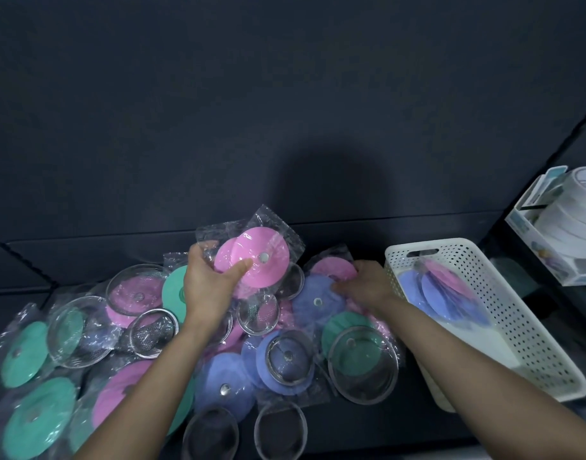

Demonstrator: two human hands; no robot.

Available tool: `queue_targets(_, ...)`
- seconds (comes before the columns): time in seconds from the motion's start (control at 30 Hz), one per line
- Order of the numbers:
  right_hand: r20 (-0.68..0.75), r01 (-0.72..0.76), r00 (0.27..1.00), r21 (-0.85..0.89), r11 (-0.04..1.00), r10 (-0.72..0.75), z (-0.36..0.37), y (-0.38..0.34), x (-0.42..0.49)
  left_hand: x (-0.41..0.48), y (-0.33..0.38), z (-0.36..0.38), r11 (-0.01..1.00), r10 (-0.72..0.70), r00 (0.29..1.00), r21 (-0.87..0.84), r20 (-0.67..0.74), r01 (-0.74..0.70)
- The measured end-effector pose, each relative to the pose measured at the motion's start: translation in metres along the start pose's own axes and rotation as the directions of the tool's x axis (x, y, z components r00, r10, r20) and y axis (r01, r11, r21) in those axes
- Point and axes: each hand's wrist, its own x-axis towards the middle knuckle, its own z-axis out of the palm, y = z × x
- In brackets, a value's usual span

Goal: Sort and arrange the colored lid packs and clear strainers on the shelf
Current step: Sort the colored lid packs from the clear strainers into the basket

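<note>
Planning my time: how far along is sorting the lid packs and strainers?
Barely started. Done: a few blue and pink bagged lids stand in the white perforated plastic basket. In hand: the left hand holds pink round lids in clear bags; the right hand reaches a pink pack in the pile, grip unclear. Left: green packs and clear round strainers lie mixed on the dark shelf.

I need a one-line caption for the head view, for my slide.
Left hand holds pink lid packs while right hand reaches into the pile beside a white basket.
</note>
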Motion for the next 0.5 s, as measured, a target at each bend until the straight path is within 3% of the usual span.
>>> queue_targets(0.23, -0.289, 0.182, 0.945, 0.085, 0.980, -0.150, -0.013, -0.020, -0.012, -0.011, 0.008, 0.002, 0.999, 0.031, 1.000, -0.031, -0.002, -0.031)
queue_targets(0.5, -0.438, 0.304, 0.879, 0.214, 0.928, -0.187, -0.030, -0.032, -0.039, -0.027, 0.028, 0.001, 0.999, 0.049, 0.999, -0.022, 0.020, -0.049)
